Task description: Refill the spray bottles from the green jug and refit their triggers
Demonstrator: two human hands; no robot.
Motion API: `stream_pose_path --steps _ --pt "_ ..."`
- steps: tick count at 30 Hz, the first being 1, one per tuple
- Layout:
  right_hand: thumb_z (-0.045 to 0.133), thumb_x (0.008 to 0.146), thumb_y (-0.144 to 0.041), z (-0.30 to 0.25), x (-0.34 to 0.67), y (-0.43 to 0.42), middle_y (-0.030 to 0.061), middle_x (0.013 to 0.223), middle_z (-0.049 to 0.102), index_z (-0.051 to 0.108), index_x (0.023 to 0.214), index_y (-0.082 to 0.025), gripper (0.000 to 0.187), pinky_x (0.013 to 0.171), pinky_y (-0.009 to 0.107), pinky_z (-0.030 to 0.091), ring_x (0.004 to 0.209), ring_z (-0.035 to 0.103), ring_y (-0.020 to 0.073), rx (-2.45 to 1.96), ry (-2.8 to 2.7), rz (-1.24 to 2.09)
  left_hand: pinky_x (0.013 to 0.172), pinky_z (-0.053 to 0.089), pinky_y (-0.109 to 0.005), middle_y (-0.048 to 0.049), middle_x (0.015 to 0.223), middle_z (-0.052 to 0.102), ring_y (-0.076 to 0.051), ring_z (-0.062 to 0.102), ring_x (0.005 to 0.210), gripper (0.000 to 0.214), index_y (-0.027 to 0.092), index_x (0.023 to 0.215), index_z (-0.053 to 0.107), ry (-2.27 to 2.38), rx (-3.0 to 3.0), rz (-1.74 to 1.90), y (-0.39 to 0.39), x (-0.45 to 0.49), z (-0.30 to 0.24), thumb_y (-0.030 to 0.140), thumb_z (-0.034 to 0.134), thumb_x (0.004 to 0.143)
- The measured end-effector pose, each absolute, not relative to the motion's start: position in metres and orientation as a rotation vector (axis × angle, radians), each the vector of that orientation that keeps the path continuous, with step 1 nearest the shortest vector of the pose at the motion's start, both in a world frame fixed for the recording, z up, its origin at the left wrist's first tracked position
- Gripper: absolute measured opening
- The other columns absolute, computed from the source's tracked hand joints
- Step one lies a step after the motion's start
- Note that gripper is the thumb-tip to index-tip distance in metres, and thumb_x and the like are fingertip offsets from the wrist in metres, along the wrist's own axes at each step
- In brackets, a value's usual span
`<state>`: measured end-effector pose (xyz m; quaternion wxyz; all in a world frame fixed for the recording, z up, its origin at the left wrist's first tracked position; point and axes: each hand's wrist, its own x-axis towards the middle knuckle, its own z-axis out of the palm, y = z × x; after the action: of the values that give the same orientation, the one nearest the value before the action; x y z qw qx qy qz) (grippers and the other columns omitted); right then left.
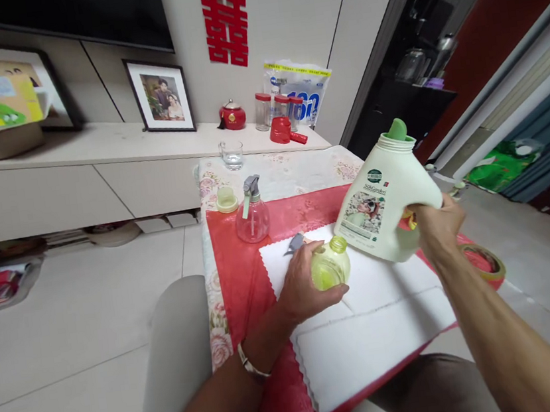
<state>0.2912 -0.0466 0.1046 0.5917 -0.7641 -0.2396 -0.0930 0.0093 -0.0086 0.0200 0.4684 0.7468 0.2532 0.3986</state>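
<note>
My left hand [303, 284] is wrapped round a small yellow-green bottle [331, 264] with an open neck, standing on a white cloth [370, 328]. My right hand [435, 228] grips the handle of a large pale-green detergent jug [385, 202], held upright in the air just right of the small bottle, its green spout on top. A grey spray head [294, 244] lies on the cloth behind my left hand. A pink spray bottle [252, 214] with a grey trigger stands further back on the red tablecloth [235, 271].
A pale-green cap [227, 199] and a clear glass [231, 154] sit at the table's far end. A tape roll [485, 262] lies at the right edge. Behind, a low cabinet [98, 154] bears picture frames, red jars and a packet. Tiled floor is to the left.
</note>
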Motion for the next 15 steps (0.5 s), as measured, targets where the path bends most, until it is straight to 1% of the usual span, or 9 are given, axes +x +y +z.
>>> stream_pose_path --steps 3,5,9,12,14,15 --pt "0.063 0.055 -0.032 0.084 0.292 -0.04 -0.004 0.065 0.052 0.066 0.086 -0.015 0.036 0.045 0.025 0.038 0.056 0.045 0.012 -1.74 -0.521 -0.207 0.108 0.044 -0.05 -0.0098 0.127 0.059 -0.033 0.057 0.122 0.084 0.025 0.13 0.045 0.61 1.82 1.008 -0.008 0.008 0.021 0.026 0.087 0.058" --pt "0.063 0.055 -0.032 0.076 0.292 -0.039 -0.0036 0.068 0.054 0.066 0.088 -0.015 0.037 0.048 0.026 0.041 0.058 0.047 0.0129 -1.735 -0.523 -0.204 0.11 0.043 -0.051 -0.0097 0.128 0.059 -0.033 0.056 0.124 0.085 0.025 0.13 0.045 0.618 1.817 1.043 -0.007 0.007 0.022 0.028 0.088 0.057" --pt "0.068 0.058 -0.034 0.072 0.294 -0.048 -0.0009 0.081 0.064 0.069 0.099 -0.016 0.045 0.059 0.028 0.048 0.069 0.056 0.0159 -1.785 -0.582 -0.184 0.11 0.044 -0.051 -0.0107 0.134 0.058 -0.034 0.055 0.127 0.086 0.024 0.132 0.044 0.669 1.748 1.088 -0.004 0.005 0.021 0.031 0.089 0.058" --pt "0.072 0.057 -0.033 0.074 0.291 -0.064 0.0013 0.082 0.067 0.071 0.098 -0.016 0.044 0.063 0.031 0.049 0.071 0.059 0.0184 -1.882 -0.641 -0.142 0.106 0.049 -0.049 -0.0109 0.134 0.058 -0.032 0.057 0.125 0.084 0.024 0.134 0.043 0.729 1.675 1.147 -0.002 0.005 0.02 0.034 0.087 0.062" --pt "0.072 0.059 -0.034 0.074 0.285 -0.078 0.0029 0.085 0.068 0.071 0.101 -0.017 0.046 0.069 0.036 0.051 0.075 0.06 0.0207 -1.94 -0.705 -0.13 0.106 0.049 -0.048 -0.0114 0.134 0.057 -0.032 0.057 0.125 0.082 0.023 0.134 0.042 0.764 1.649 1.227 0.001 0.006 0.019 0.033 0.085 0.065" --pt "0.072 0.061 -0.035 0.073 0.279 -0.086 0.0049 0.093 0.068 0.07 0.108 -0.017 0.05 0.075 0.039 0.052 0.082 0.062 0.0228 -1.961 -0.738 -0.154 0.106 0.049 -0.048 -0.0119 0.134 0.057 -0.032 0.057 0.126 0.082 0.022 0.135 0.042 0.779 1.637 1.279 0.002 0.006 0.018 0.033 0.084 0.065"
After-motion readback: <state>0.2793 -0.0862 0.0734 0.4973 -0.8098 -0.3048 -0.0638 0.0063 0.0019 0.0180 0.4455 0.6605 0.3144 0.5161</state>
